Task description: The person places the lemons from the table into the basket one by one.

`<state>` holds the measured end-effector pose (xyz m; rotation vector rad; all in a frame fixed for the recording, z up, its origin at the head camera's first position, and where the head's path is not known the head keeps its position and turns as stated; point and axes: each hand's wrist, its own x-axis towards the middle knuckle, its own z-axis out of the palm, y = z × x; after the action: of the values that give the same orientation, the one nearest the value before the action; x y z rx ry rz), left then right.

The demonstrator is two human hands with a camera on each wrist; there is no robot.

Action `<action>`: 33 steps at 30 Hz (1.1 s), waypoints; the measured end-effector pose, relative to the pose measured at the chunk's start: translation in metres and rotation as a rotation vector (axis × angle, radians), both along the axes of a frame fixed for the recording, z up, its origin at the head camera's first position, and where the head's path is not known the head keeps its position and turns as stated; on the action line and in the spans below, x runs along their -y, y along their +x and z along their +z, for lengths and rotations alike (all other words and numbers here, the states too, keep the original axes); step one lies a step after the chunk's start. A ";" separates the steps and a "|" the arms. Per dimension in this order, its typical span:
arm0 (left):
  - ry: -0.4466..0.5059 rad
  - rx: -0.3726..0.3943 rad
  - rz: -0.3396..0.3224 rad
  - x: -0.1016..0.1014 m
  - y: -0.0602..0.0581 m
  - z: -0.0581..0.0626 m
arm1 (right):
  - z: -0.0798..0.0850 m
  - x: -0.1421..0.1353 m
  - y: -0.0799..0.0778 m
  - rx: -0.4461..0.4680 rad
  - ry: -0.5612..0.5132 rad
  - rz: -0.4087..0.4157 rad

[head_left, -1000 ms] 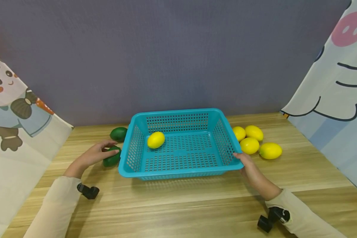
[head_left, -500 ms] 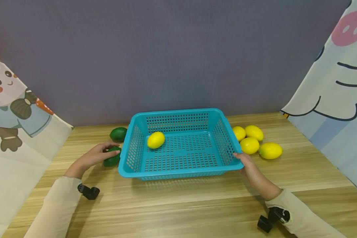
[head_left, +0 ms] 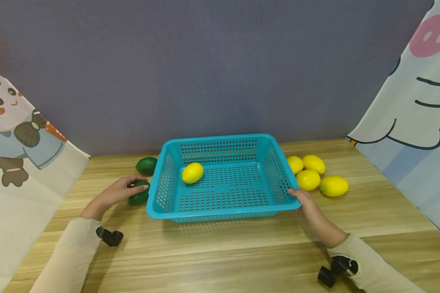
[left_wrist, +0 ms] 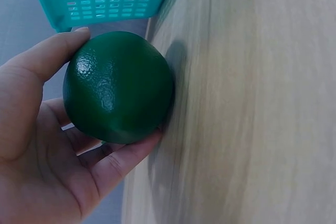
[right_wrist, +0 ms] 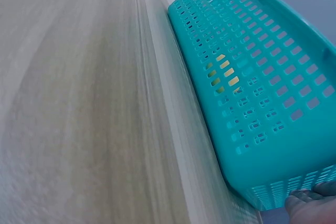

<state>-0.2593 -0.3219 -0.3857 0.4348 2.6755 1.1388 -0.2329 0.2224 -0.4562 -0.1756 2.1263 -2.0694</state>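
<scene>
My left hand (head_left: 121, 190) grips a dark green avocado (left_wrist: 118, 87) at the left of the blue basket (head_left: 223, 214). In the left wrist view the thumb lies along its top side and the fingers curl underneath, close to the tabletop. A second avocado (head_left: 146, 166) lies just behind that hand. With the right hand (head_left: 303, 201), I hold the basket's front right corner, thumb over the rim; the right wrist view shows fingers at the basket's end wall. A single yellow lemon (head_left: 192, 173) sits inside the basket, toward its left end.
Several lemons (head_left: 308, 180) are clustered on the wooden table (head_left: 220, 260) right of the basket, the nearest ones close to its wall. A grey partition (head_left: 220, 73) rises behind, and printed cartoon cloths (head_left: 407, 106) flank both sides.
Almost nothing differs. The left hand keeps its grip and has shifted very slightly right with the avocado; the right hand and basket stay put.
</scene>
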 end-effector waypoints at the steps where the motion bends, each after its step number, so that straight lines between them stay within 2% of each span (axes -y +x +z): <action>1: 0.000 -0.001 0.004 0.000 0.000 0.000 | 0.003 0.001 0.002 0.007 -0.011 -0.001; 5: 0.002 -0.001 0.026 -0.001 0.001 0.000 | 0.024 0.009 0.014 -0.005 -0.065 0.020; 8: -0.002 0.000 0.044 -0.001 0.001 0.000 | 0.037 0.013 0.022 -0.031 -0.065 0.050; 11: -0.006 -0.004 0.057 -0.002 0.001 0.000 | 0.033 0.013 0.020 -0.025 -0.063 0.025; 14: 0.003 -0.001 0.071 -0.002 -0.001 0.000 | 0.011 0.004 0.007 -0.013 -0.030 0.002; 18: 0.009 0.007 0.093 -0.003 -0.002 0.001 | 0.025 0.010 0.015 0.007 -0.006 -0.001; 21: -0.012 0.006 0.114 -0.003 -0.001 0.004 | 0.035 0.015 0.021 0.020 -0.059 -0.005; 24: -0.040 -0.016 0.131 -0.004 0.001 0.007 | 0.008 0.004 0.007 0.002 -0.075 -0.007; 27: -0.052 -0.045 0.144 -0.004 0.002 0.010 | -0.006 -0.002 -0.001 -0.019 -0.043 -0.003; 30: -0.062 -0.064 0.162 -0.003 0.003 0.014 | -0.010 -0.004 -0.003 -0.033 -0.020 0.002; 33: -0.076 -0.073 0.183 -0.003 0.004 0.019 | -0.006 -0.001 -0.001 -0.030 -0.020 0.001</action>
<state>-0.2555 -0.3185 -0.3671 0.2264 2.8605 1.0830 -0.2339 0.2236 -0.4619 -0.2116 2.1227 -2.1010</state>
